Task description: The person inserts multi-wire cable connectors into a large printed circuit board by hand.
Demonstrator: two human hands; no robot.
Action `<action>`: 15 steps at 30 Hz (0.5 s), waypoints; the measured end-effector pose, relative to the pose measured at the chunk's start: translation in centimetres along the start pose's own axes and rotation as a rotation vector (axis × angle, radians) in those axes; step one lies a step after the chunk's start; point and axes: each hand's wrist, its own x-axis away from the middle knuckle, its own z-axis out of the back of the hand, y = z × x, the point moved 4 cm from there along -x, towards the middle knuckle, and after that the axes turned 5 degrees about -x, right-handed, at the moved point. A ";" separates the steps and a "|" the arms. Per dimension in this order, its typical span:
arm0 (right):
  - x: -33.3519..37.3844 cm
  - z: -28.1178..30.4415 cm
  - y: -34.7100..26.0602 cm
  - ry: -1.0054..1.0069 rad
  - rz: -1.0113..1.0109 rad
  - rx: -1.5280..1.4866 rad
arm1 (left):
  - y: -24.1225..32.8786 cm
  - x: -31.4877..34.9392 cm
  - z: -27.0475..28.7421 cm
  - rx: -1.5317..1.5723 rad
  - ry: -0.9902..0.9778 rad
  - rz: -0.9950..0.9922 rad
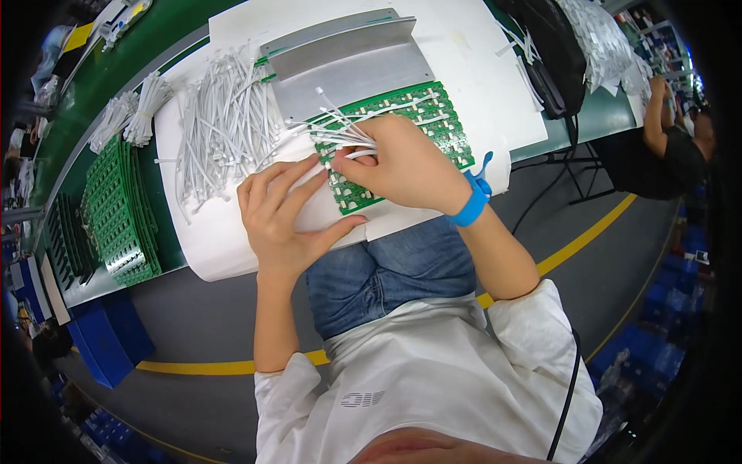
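A green circuit board panel (440,127) with rows of small white parts lies in front of me on white sheeting. My right hand (410,162) is closed over it on a loose bunch of thin white wire leads (334,127), whose ends fan out to the left. My left hand (270,213) has its fingers spread at the panel's left side; its thumb reaches toward the near edge. Whether it presses on the board, I cannot tell. Behind the panel stands a bent grey metal plate (348,58). A blue wrist strap (471,203) circles my right wrist.
A large pile of white wire leads (224,124) lies left of the metal plate. Farther left are bundled leads (147,108) and stacked green boards (120,213). A black bag (553,54) sits at the right. A blue bin (112,336) stands below the table; another person (657,155) sits at far right.
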 end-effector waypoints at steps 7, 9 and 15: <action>1.1 -1.0 -0.7 -0.140 -0.031 -0.237 | -1.0 0.3 0.3 0.218 0.022 0.098; 1.2 -1.6 -0.7 -0.122 -0.019 -0.271 | -1.4 0.4 0.4 0.284 0.016 0.137; 1.7 -2.4 -1.6 -0.032 -0.085 -0.492 | -2.2 1.1 0.4 0.412 0.128 0.162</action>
